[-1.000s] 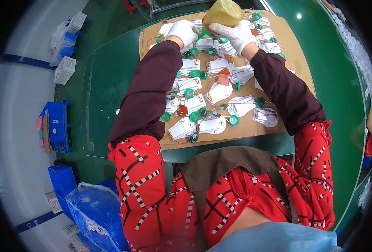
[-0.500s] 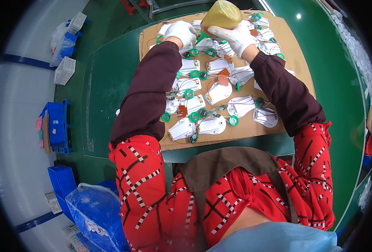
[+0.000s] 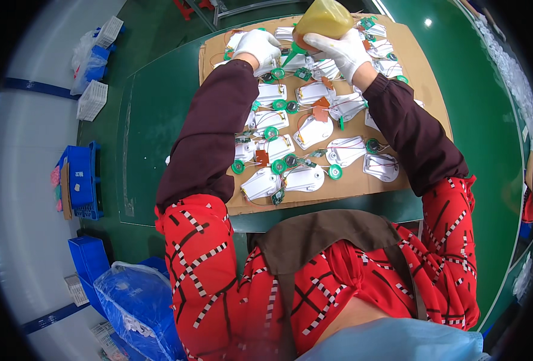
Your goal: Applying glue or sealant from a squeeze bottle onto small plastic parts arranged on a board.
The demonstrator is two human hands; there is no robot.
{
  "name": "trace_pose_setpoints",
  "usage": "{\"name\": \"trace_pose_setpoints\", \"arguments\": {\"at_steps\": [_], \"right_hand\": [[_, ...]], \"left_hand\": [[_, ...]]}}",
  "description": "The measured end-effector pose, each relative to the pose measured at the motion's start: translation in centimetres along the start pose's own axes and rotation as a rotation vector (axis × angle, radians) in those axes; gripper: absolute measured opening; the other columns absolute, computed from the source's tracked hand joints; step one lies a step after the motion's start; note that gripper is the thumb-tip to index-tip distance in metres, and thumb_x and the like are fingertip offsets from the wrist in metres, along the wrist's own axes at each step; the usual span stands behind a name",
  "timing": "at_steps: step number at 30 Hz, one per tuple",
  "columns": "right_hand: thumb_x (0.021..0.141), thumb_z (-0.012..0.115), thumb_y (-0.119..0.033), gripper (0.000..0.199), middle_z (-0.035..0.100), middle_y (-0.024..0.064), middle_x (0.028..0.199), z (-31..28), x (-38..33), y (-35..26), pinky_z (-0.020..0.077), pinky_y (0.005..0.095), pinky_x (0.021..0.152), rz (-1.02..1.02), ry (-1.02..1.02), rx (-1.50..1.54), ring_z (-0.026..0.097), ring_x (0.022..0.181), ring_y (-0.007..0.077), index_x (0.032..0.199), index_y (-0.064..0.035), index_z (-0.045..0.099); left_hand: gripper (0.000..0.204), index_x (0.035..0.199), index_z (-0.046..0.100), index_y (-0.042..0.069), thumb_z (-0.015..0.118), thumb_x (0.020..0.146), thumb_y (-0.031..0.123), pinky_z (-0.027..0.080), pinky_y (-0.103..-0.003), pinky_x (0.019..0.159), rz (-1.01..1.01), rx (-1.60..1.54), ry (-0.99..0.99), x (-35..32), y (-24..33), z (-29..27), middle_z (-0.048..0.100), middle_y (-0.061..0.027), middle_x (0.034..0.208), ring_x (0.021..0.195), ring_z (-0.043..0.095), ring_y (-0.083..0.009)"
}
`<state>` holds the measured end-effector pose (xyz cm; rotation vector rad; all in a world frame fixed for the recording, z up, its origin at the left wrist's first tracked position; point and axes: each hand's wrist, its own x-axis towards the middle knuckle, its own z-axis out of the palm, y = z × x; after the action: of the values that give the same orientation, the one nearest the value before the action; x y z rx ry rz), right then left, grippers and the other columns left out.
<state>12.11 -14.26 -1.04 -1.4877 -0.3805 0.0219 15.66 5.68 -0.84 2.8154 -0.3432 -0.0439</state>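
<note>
- Right hand [image 3: 342, 54], in a white glove: fingers wrapped round a yellow bottle [image 3: 326, 19] over the far part of the cardboard [image 3: 426, 81].
- Bottle tilted, its green nozzle [image 3: 292, 55] slanting down and leftward, toward the white shells beneath; cannot tell whether the tip touches one.
- Left hand [image 3: 258, 48], also gloved, low over shells near the cardboard's far left; fingertips hidden behind the hand, so cannot tell whether they pinch anything.
- White shells [image 3: 313, 133] lie in rough rows across the cardboard, many with thin wires.
- Among them: green discs [image 3: 335, 172], small circuit boards [image 3: 303, 74], orange-brown squares [image 3: 261, 157].
- Cardboard lies on a green table [image 3: 152, 138].
- Left of the table: a blue bin [image 3: 81, 174], white baskets [image 3: 92, 100] and, nearer the person, a clear plastic bag [image 3: 137, 295] over blue.
</note>
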Motion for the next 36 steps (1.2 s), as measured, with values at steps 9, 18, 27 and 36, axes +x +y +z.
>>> {"name": "trace_pose_setpoints", "arguments": {"at_steps": [9, 18, 27, 36], "right_hand": [[0.078, 0.065, -0.02, 0.042, 0.057, 0.0104, 0.103, -0.4, -0.1, -1.0, 0.0529, 0.0294, 0.07, -0.167, 0.04, -0.021, 0.06, 0.087, 0.0188, 0.112, -0.0007, 0.049], [0.08, 0.062, -0.015, 0.039, 0.056, 0.0111, 0.105, -1.7, 0.6, -2.3, 0.0524, 0.0331, 0.074, -0.186, 0.068, 0.231, 0.06, 0.087, 0.022, 0.112, 0.0008, 0.048], [0.073, 0.07, -0.02, 0.045, 0.059, 0.0105, 0.1, 1.2, 0.6, 0.2, 0.053, 0.0265, 0.066, -0.147, -0.031, -0.021, 0.061, 0.082, 0.0162, 0.109, 0.0011, 0.052], [0.07, 0.073, -0.026, 0.05, 0.062, 0.0093, 0.093, 2.5, 0.6, 1.2, 0.0505, 0.0256, 0.066, -0.161, 0.024, -0.198, 0.061, 0.076, 0.0133, 0.107, -0.001, 0.053]], "left_hand": [[0.026, 0.095, 0.066, 0.006, 0.06, 0.071, 0.013, 0.049, -0.028, 0.065, -0.003, -0.288, -0.003, 0.2, -1.6, 0.6, 0.065, -0.0068, 0.089, 0.076, 0.061, -0.0166], [0.038, 0.113, 0.052, 0.002, 0.048, 0.076, -0.003, 0.053, -0.032, 0.07, -0.295, -1.0, 0.089, -1.3, -1.2, 0.1, 0.053, -0.0147, 0.11, 0.089, 0.059, -0.0225], [0.039, 0.118, 0.047, 0.0, 0.041, 0.08, -0.007, 0.053, -0.034, 0.073, -0.24, -0.992, 0.058, -1.4, -1.8, 0.8, 0.044, -0.0189, 0.121, 0.099, 0.055, -0.0256], [0.037, 0.117, 0.045, -0.002, 0.041, 0.081, -0.007, 0.052, -0.035, 0.078, -0.25, -1.078, 0.061, -1.9, -1.4, 0.2, 0.042, -0.0205, 0.122, 0.101, 0.053, -0.0281]]}}
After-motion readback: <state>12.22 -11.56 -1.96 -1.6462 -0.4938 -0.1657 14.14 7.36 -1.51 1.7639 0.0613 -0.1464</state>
